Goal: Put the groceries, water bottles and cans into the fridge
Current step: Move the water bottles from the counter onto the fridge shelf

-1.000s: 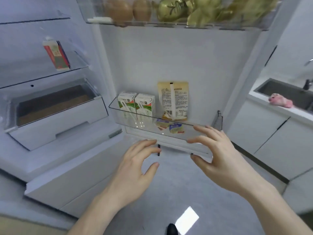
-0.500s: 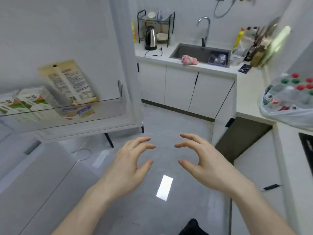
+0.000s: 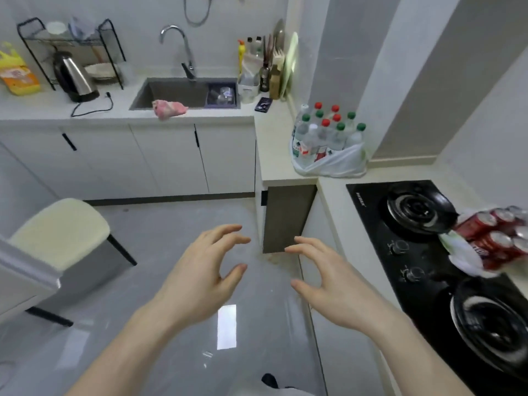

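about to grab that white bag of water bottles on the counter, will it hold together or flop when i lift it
The bag of water bottles looks like thin, slack plastic, so it will probably sag and give no support. It holds about a dozen seemingly full bottles, so it is likely heavy for its size. The bottles stand loose with caps well above the rim, so they may tip or shift; supporting it from below seems safer.

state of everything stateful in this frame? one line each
left hand: fingers loosely curled, holds nothing
right hand: fingers loosely curled, holds nothing
water bottles: capped, upright in a white plastic bag on the counter
red cans: lying on their sides by the stove
gas stove: no flame visible
faucet: no water running
kettle: cord lies loose on the counter
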Demonstrator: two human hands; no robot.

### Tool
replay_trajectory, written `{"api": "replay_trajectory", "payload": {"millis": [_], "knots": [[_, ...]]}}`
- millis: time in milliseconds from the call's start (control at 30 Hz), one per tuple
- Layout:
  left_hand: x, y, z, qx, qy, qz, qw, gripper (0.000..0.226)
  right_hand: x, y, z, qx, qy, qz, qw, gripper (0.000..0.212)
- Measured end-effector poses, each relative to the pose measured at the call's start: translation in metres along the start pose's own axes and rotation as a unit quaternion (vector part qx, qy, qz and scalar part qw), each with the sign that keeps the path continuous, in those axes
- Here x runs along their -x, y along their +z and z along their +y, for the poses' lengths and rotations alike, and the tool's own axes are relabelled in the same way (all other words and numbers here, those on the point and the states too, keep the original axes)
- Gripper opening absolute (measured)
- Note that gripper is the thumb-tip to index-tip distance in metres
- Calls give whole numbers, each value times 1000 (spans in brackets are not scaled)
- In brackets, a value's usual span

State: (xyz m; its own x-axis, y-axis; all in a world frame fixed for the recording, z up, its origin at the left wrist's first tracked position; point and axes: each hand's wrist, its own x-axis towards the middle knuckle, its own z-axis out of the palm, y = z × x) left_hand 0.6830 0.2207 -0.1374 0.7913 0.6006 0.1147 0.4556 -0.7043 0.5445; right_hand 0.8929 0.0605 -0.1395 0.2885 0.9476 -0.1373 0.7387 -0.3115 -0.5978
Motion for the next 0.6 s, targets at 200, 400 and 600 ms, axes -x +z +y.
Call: {"api": "replay_trajectory", "payload": {"millis": [200,400,600], "knots": [[-82,30,33,5,80,-56,995,37,7,-35,54,-19,96,48,994,49],[-163,50,42,12,148,-112,983,38,-2,-52,80,-46,194,88,976,49],[-238,58,31,30,209,-159,965,40,-35,-56,89,-44,256,141,955,49]]}}
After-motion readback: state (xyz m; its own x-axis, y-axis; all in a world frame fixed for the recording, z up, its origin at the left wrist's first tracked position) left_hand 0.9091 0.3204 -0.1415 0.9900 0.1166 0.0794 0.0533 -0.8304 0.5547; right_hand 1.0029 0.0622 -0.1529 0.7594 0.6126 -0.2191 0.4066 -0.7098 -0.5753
